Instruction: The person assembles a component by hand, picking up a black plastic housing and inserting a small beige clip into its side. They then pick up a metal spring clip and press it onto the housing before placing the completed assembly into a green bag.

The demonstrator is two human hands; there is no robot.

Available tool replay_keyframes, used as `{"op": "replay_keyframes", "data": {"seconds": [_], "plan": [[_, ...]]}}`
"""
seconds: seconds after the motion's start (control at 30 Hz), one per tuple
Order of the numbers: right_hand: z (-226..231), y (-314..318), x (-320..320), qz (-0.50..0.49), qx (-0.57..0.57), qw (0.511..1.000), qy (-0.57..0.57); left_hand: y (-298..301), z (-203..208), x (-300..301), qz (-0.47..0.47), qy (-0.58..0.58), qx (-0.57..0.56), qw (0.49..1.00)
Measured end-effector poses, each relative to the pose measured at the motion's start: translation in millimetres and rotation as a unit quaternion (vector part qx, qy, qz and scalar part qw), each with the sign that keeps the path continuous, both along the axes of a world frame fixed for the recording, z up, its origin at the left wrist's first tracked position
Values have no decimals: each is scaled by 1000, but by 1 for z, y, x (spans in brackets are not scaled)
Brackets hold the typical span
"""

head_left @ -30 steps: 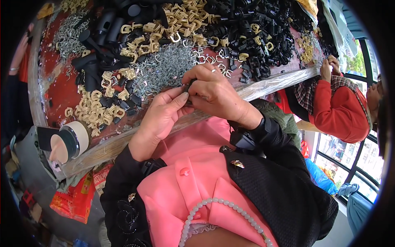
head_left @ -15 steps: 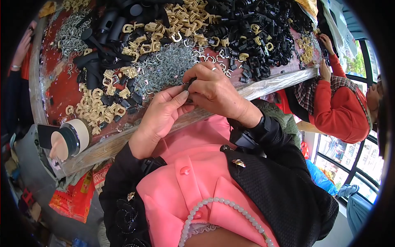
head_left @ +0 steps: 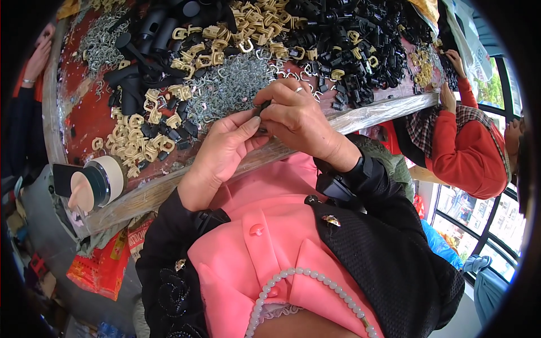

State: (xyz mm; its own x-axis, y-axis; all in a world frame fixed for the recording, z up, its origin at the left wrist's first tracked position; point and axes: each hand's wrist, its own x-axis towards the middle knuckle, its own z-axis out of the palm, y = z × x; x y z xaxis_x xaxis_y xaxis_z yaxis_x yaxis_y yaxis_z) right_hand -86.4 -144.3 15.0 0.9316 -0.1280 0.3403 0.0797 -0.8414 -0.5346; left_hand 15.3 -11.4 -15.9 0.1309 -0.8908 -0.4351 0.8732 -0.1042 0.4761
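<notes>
Close together over the table's near edge, both my hands pinch one small black plastic part [head_left: 263, 108]. My left hand [head_left: 226, 145] grips it from below with thumb and fingers. My right hand [head_left: 296, 119], with a ring on one finger, closes on it from above and hides most of it. Just beyond them lies a heap of small silvery metal pieces [head_left: 228, 87], some of them bent hooks. Beige plastic clips [head_left: 132, 138] are piled to the left, mixed with small black blocks [head_left: 183, 132].
A wrapped wooden rail [head_left: 146, 194] edges the red table [head_left: 79, 121]. A round beige-and-dark container [head_left: 107, 180] stands at the left corner. Black parts [head_left: 360, 50] heap at the far right. A person in red [head_left: 465, 152] works at right; another person's hand [head_left: 38, 59] shows at left.
The view has shifted slightly. Both my hands keep the small black part between them, with only slight finger movement.
</notes>
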Motion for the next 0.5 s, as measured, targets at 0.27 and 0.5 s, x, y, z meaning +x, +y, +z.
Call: {"op": "replay_keyframes", "data": {"seconds": [0.27,0.5], "plan": [[-4,-2,-7,-11,167,986,-19,2,-2,2,6,37,-15,999],[2,-13,-21,-5,145,989,15,3,-5,4,12,51,-33,998]]}}
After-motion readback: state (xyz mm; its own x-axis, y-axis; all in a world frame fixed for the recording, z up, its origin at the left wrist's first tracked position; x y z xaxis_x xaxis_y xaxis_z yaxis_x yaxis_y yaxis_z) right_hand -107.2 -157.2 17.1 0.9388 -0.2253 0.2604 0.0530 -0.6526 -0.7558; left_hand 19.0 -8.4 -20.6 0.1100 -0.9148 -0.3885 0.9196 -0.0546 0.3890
